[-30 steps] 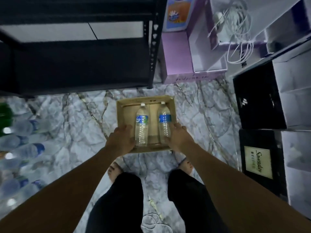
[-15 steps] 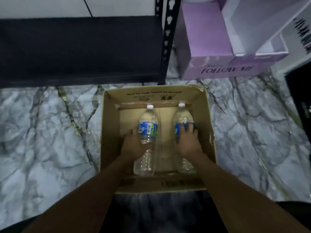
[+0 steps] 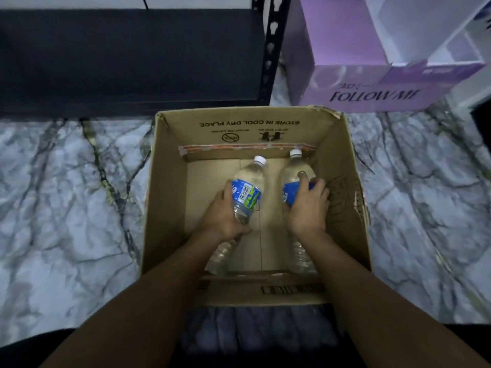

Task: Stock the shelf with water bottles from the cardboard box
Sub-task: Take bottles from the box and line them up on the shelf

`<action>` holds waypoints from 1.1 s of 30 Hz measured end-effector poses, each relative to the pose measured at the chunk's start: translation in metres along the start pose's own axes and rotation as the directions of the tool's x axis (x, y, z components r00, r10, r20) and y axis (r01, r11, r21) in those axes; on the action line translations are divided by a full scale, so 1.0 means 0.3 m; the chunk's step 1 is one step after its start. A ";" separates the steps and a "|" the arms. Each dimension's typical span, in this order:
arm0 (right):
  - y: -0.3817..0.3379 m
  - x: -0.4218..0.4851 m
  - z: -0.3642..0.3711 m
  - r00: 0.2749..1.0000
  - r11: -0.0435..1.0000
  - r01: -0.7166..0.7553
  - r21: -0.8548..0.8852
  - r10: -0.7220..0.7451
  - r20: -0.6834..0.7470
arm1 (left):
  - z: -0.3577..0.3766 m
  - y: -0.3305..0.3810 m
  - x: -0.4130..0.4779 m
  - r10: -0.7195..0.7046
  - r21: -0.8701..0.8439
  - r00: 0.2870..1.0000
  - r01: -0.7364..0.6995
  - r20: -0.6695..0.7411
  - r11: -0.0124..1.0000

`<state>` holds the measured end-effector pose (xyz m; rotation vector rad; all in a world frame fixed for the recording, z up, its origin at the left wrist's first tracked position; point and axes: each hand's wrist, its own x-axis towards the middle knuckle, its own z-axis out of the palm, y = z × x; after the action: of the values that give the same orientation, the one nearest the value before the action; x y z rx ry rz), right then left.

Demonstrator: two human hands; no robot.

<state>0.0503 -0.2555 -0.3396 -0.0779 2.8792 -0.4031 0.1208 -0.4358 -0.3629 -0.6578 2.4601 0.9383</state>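
Cardboard, brown and a little torn along its far right rim, makes up the open box sitting on the marbled grey floor. Two clear water bottles lie inside it, side by side but apart, their white caps pointing toward the far wall of the box. The left hand is wrapped around the left bottle just below its blue and green label, and the neck end tilts up off the box bottom. The right hand is closed over the middle of the right bottle, covering most of its blue label, with the thumb laid across the top. That bottle's base shows near the person's wrist, close to the near wall.

Beyond the box stands the dark metal shelf, its lowest level bare and black, with a slotted upright post at its right corner. Just right of that post sits a purple carton with upside-down lettering.
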 end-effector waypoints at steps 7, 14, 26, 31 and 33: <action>-0.002 0.006 0.003 1.000 1.000 -0.026 0.018 0.026 -0.003 | 0.005 0.006 -0.047 0.033 0.223 0.999 -0.028 -0.018 0.974; 0.021 0.010 0.013 0.998 0.992 0.071 -0.106 -0.070 0.011 | -0.019 -0.004 -0.033 0.001 0.141 0.999 0.006 -0.051 0.990; 0.013 0.007 0.055 0.950 0.890 -0.222 0.398 0.105 0.295 | -0.132 0.043 -0.136 0.040 -0.148 0.979 -0.070 -0.202 0.986; -0.005 0.007 0.062 0.959 0.894 -0.221 0.389 0.125 0.256 | -0.192 0.043 -0.174 0.054 -0.236 0.952 -0.129 -0.301 0.963; -0.007 0.000 0.068 0.966 0.905 -0.175 0.387 0.082 0.245 | -0.207 0.041 -0.180 0.061 -0.237 0.945 -0.143 -0.321 0.961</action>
<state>0.0553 -0.2630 -0.3581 0.1321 2.5028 -0.8947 0.1434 -0.4562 -0.2855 -0.8255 2.6932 1.2994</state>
